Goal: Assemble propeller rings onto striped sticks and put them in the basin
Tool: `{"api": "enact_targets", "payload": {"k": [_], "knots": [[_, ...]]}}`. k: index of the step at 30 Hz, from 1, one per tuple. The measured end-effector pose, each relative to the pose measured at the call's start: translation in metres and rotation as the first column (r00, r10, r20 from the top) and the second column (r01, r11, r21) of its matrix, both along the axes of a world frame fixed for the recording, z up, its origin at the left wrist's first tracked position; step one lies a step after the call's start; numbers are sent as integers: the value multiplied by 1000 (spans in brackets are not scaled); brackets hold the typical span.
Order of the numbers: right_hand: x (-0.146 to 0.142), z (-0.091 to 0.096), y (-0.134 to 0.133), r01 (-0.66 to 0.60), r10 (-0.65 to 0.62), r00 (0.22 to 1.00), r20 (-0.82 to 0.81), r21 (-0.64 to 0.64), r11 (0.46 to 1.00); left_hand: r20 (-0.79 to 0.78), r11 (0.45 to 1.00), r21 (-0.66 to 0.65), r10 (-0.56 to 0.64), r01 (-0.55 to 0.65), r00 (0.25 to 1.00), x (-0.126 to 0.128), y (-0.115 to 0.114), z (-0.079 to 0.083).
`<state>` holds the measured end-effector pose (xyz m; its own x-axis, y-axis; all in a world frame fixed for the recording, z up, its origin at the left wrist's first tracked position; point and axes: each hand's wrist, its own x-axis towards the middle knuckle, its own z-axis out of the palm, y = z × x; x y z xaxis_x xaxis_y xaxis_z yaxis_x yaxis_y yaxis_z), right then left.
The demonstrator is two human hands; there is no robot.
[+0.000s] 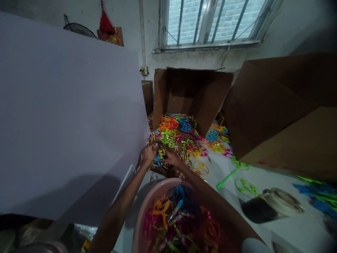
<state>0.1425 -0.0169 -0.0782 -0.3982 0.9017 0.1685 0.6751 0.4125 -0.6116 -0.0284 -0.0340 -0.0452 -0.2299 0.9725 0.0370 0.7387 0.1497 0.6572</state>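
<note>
Both my arms reach forward over a pink basin [147, 203] filled with colourful plastic ring-shaped propeller toys. My left hand [149, 154] and my right hand [171, 158] are close together on a heap of thin patterned sticks [181, 154] on the white table. Their fingers curl into the heap around a blue and yellow piece [159, 156]; what exactly each hand grips is too dark and small to make out. Beyond the hands lies a pile of bright plastic rings [176, 126] in orange, green, blue and pink.
A large white board [65, 116] leans at the left. An open cardboard box [195, 91] stands behind the ring pile, and bigger boxes [284, 116] fill the right. Loose green rings [246, 186], a green stick [226, 178] and a tape roll [281, 200] lie on the table at right.
</note>
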Motion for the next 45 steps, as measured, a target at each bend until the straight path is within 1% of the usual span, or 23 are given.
{"api": "enact_targets", "payload": {"k": [3, 6, 8, 12, 16, 19, 22, 26, 28, 31, 34, 36, 37, 39, 41, 42, 45], "knots": [[-6, -4, 7, 24, -26, 999, -39, -66, 998, 50, 999, 44, 23, -25, 998, -7, -10, 3], [-1, -1, 7, 70, -81, 993, -90, -122, 990, 126, 996, 71, 36, -45, 991, -11, -19, 2], [5, 4, 4, 102, -123, 983, -133, -156, 982, 181, 995, 87, 36, -52, 983, -10, -24, 1], [9, 18, -1, 164, -213, 948, -237, -213, 963, 273, 990, 129, 18, -55, 962, 3, -33, 4], [7, 37, -1, 204, -304, 876, -375, -284, 937, 341, 976, 196, 20, -93, 940, 10, -42, 14], [7, 52, -10, 181, -351, 778, -521, -349, 919, 406, 959, 260, -4, -111, 914, 9, -52, 22], [11, 70, -35, 86, -364, 660, -658, -415, 906, 490, 943, 324, -101, -74, 866, 8, -67, 32], [18, 95, -84, -55, -369, 507, -779, -457, 888, 585, 918, 395, -233, -22, 777, 16, -98, 49], [19, 106, -108, -109, -375, 448, -812, -466, 878, 618, 912, 410, -284, 8, 733, 22, -115, 58], [16, 118, -142, -160, -401, 383, -832, -488, 858, 636, 901, 428, -354, 68, 686, 31, -135, 70], [16, 126, -168, -188, -437, 354, -827, -521, 833, 624, 887, 454, -386, 88, 679, 35, -148, 79], [20, 129, -179, -201, -464, 347, -815, -548, 812, 616, 877, 476, -383, 63, 688, 35, -155, 85], [23, 130, -184, -202, -483, 330, -811, -561, 803, 615, 873, 486, -381, 49, 690, 35, -160, 87], [29, 132, -190, -190, -523, 264, -810, -575, 795, 607, 867, 493, -396, 64, 689, 34, -171, 91], [34, 134, -196, -169, -545, 173, -820, -570, 804, 600, 873, 472, -422, 125, 680, 36, -185, 95], [35, 135, -199, -161, -550, 141, -823, -567, 808, 599, 877, 454, -431, 157, 675, 38, -192, 96], [35, 143, -213, -141, -568, 99, -817, -576, 805, 602, 887, 416, -432, 198, 671, 44, -211, 101]]}}
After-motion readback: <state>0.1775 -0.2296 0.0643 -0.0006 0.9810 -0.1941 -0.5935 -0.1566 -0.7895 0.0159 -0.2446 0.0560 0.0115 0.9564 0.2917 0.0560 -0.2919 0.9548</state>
